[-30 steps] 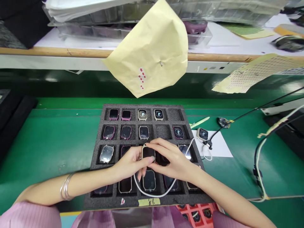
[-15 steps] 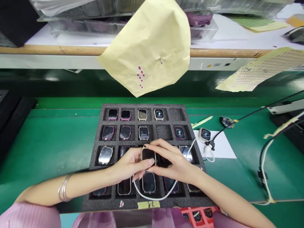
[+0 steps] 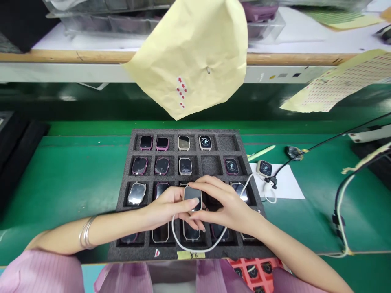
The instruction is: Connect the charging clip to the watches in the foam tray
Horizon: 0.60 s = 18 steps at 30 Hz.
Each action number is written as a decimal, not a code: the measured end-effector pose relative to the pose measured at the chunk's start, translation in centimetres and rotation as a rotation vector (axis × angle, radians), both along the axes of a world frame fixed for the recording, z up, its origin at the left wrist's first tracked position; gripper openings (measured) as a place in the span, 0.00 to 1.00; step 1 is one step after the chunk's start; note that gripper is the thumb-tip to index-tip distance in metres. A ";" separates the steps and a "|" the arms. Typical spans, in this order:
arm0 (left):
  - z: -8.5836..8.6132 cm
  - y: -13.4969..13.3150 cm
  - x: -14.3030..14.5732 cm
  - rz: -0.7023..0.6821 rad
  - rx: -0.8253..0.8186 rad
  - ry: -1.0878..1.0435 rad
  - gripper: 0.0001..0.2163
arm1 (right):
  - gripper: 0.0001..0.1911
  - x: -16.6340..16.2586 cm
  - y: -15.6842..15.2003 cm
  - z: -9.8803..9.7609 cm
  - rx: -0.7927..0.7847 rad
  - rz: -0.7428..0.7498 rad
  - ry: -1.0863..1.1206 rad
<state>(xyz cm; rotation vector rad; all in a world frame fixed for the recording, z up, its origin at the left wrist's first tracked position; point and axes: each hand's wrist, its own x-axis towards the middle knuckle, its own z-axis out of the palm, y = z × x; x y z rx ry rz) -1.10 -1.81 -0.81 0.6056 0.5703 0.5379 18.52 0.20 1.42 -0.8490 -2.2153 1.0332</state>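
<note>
My left hand point(image 3: 171, 207) grips a smartwatch point(image 3: 193, 198) with a dark screen and a pale case, its thumb lying on the screen. My right hand point(image 3: 227, 203) curves round the watch from the other side, fingertips at its top edge and thumb near its lower corner. A white cable point(image 3: 200, 250) loops below both hands; its end behind the left fingers is hidden. Under the hands is a grey foam tray point(image 3: 165, 251) with several watches in its pockets, among them a purple watch point(image 3: 139, 166) and a lit watch point(image 3: 205, 142).
To the right, a pale watch point(image 3: 264, 168) sits on white paper point(image 3: 288, 183) beside a cable plug point(image 3: 271, 182). A light green pen point(image 3: 261, 152) lies behind it. Yellow paper point(image 3: 195, 53) hangs from the shelf edge point(image 3: 275, 59). A red tray point(image 3: 259, 274) shows below the table edge.
The watch now tilts differently, and its screen looks lighter. My right thumb and left fingers have shifted around its lower edge. The whole view has moved slightly.
</note>
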 end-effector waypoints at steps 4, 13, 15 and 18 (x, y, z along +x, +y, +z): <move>0.4 0.0 -0.4 -0.100 0.080 -0.100 0.16 | 0.23 0.0 0.3 -0.4 -0.166 0.080 0.254; 0.5 -0.2 -1.0 -0.305 0.122 -0.193 0.18 | 0.19 -0.1 -0.2 -0.4 -0.102 0.133 0.381; 0.3 -0.2 -1.0 -0.307 0.116 -0.185 0.19 | 0.19 0.0 -0.2 -0.4 -0.058 0.115 0.354; 0.2 -0.2 -0.9 -0.276 0.144 -0.149 0.20 | 0.19 0.0 0.0 -0.3 -0.036 0.124 0.341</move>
